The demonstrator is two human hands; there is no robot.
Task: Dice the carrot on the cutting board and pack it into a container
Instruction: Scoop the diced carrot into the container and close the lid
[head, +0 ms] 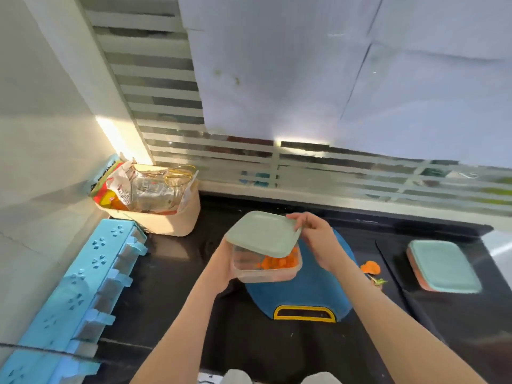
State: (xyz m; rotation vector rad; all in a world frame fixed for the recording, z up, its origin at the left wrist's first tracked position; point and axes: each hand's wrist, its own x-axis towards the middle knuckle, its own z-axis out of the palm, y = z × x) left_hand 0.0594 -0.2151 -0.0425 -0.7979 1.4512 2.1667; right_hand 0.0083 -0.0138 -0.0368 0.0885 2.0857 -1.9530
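A clear square container with orange diced carrot inside is held above the blue cutting board. My left hand grips the container's left side. My right hand pinches the far right edge of a pale green lid, which lies tilted over the container and covers most of its opening. Carrot scraps lie on the black counter just right of the board.
A second lidded container sits at the right on the counter. A beige basket with jars and packets stands at the back left. A blue drawer rack runs along the left wall. Striped window glass lies behind.
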